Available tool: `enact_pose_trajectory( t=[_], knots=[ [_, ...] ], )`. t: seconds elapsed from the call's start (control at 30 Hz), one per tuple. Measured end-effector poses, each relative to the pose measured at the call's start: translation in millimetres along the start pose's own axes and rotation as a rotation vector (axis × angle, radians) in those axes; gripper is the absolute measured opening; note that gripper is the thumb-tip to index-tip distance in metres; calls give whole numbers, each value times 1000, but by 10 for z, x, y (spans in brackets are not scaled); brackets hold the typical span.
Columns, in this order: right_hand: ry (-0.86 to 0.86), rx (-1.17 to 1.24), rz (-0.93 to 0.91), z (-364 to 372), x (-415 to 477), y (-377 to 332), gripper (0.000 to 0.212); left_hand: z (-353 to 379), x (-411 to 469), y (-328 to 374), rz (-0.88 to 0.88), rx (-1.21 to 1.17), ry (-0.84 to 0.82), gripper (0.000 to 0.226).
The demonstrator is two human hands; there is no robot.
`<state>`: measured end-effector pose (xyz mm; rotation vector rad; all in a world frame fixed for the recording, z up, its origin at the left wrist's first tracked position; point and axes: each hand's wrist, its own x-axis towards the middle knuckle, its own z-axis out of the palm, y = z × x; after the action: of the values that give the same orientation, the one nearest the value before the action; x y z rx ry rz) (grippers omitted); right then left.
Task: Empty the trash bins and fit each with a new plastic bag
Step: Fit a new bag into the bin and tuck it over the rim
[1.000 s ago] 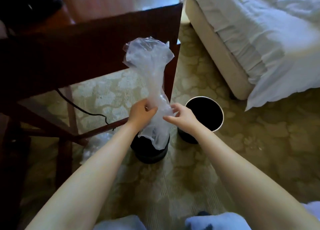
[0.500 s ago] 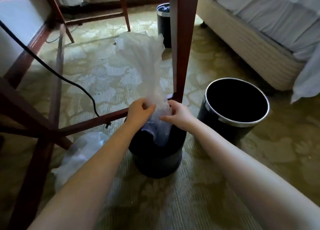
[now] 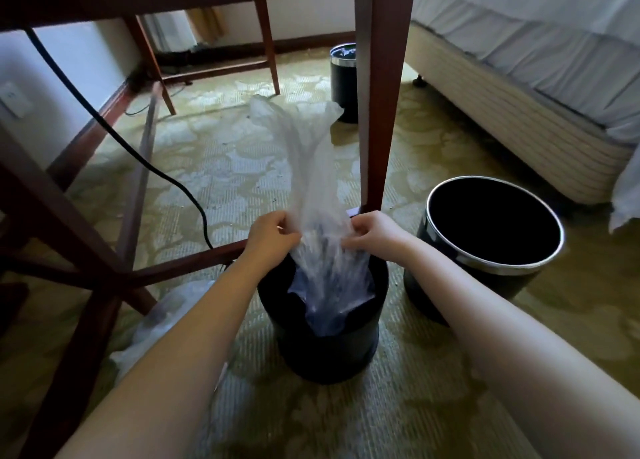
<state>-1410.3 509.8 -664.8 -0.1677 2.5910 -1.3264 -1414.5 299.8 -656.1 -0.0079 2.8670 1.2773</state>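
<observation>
Both hands are clamped on a clear plastic bag (image 3: 317, 181), directly above the near bin (image 3: 329, 361). The left hand (image 3: 272, 235) pinches the bag's left side with curled fingers, and the right hand (image 3: 372, 231) pinches the right side in the same way. The film is stretched between them. The two hands are level with each other, just over the far edge of the bin's mouth.

Below the hands, the bag's lower end hangs down inside the dark bin. Above them, the rest of the bag rises in a loose, crumpled column in front of a wooden table leg (image 3: 384, 95).

The near bin stands on patterned carpet (image 3: 346, 420), close to the table's low crossbar (image 3: 180, 268). A second bin (image 3: 426, 285) with a shiny rim stands just beside it on the right, showing a dark inside. A third bin (image 3: 343, 81) stands well apart, beyond the table leg, with something pale at its top.

A crumpled heap of clear plastic (image 3: 162, 323) lies on the carpet under the left forearm. A black cable (image 3: 166, 174) runs down from the upper left to the crossbar. A bed (image 3: 519, 105) fills the upper right.
</observation>
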Motion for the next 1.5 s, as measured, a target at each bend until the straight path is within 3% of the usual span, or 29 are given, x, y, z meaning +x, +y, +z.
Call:
enact_pose_trajectory(
  t=[0.13,0.3,0.4,0.5,0.57,0.7,0.8,0.9,1.03,1.1,1.23,1.3,1.5],
  knots=[
    [100,-102,32,-59,-46,96,31,-109,-3,-172,-86,4,45,20],
    [-22,315,54,-30,-50,-34,52,-14,-55,-49,-18,-89,-212,10],
    [58,339,47,29,-25,-96,34,65,-99,112,15,-219,-296,29],
    [97,335,53,36,-51,-98,12,61,-114,252,99,-155,-185,18],
    [162,293,62,-17,-67,-36,14,17,-100,232,85,-68,-92,12],
    [251,198,119,-97,-88,127,13,-103,-60,-61,-29,116,-107,29],
    [142,360,94,-73,-83,71,28,-128,-47,-83,-42,-53,-158,19],
    [21,588,86,-52,-76,-111,57,-87,-39,109,-2,-202,-52,38],
    [-84,701,68,-22,-50,-183,48,-38,-46,302,68,-252,-32,32],
    [-45,699,83,-10,-42,-155,44,-34,-39,307,77,-234,-13,30],
    [170,611,110,-78,-93,-42,15,-130,-42,101,9,-113,99,31],
    [245,602,125,-117,-107,26,24,-170,-40,-31,-20,-61,100,36],
    [185,702,-9,-126,-133,-188,40,-129,-36,208,21,-165,135,32]
  ],
)
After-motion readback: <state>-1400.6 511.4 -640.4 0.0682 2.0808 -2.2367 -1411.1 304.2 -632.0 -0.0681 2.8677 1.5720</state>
